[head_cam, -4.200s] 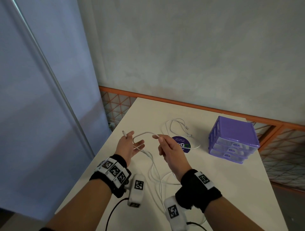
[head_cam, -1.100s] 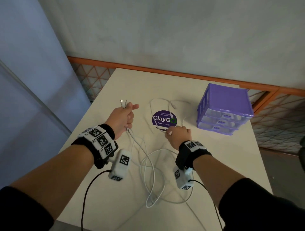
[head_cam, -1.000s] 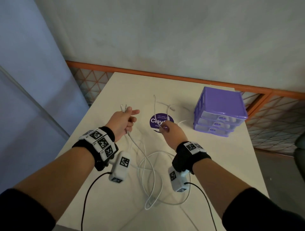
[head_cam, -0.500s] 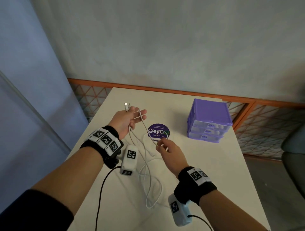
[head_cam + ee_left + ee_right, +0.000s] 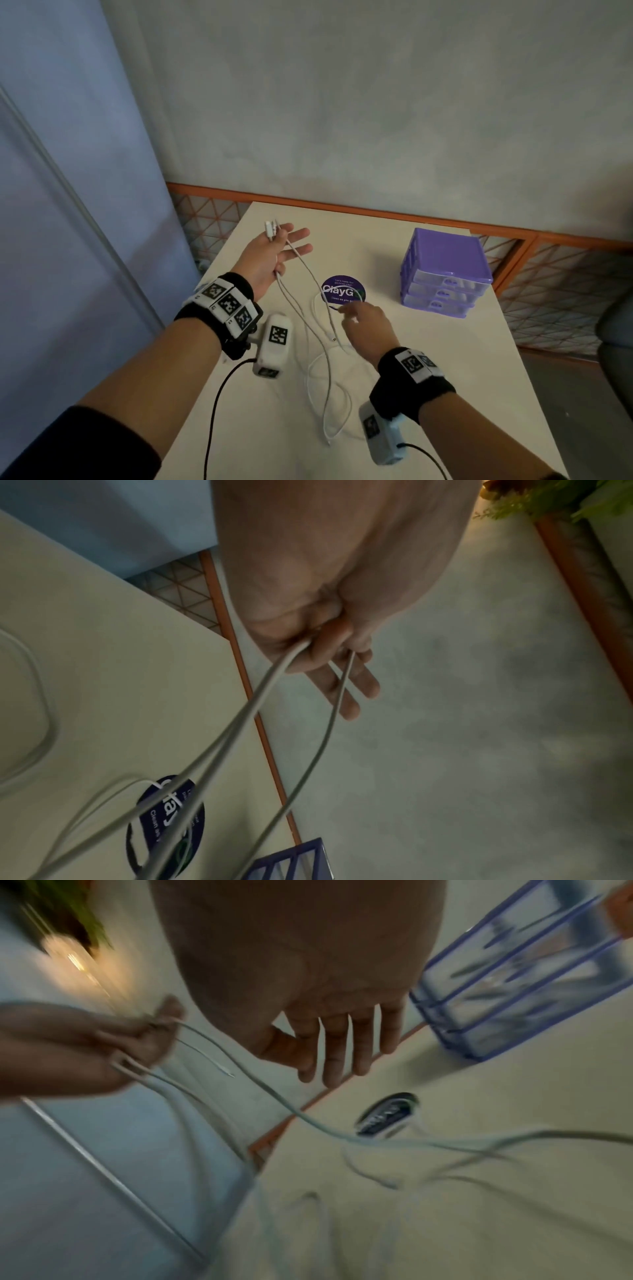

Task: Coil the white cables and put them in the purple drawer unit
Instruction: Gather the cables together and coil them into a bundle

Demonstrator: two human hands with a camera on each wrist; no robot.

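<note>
Two white cables (image 5: pixel 329 387) lie in loose loops on the white table (image 5: pixel 445 377), their strands rising to my left hand (image 5: pixel 274 253). That hand is raised, its thumb pinching the cables against the palm (image 5: pixel 325 647); the plug ends (image 5: pixel 270 230) stick out above it and one strand drapes over the straight fingers. My right hand (image 5: pixel 363 320) hovers low over the table beside the strands, fingers straight (image 5: pixel 335 1047) and holding nothing. The purple drawer unit (image 5: pixel 447 270) stands at the back right with its three drawers closed.
A round purple sticker (image 5: pixel 342 291) lies flat on the table between the hands and the drawer unit. An orange-framed mesh rail (image 5: pixel 376 214) runs behind the table along the grey wall. A blue partition (image 5: pixel 68 205) stands to the left.
My right hand has let go of the strand it was pinching and now has straight fingers. The left hand keeps the cable ends and has spread its fingers.
</note>
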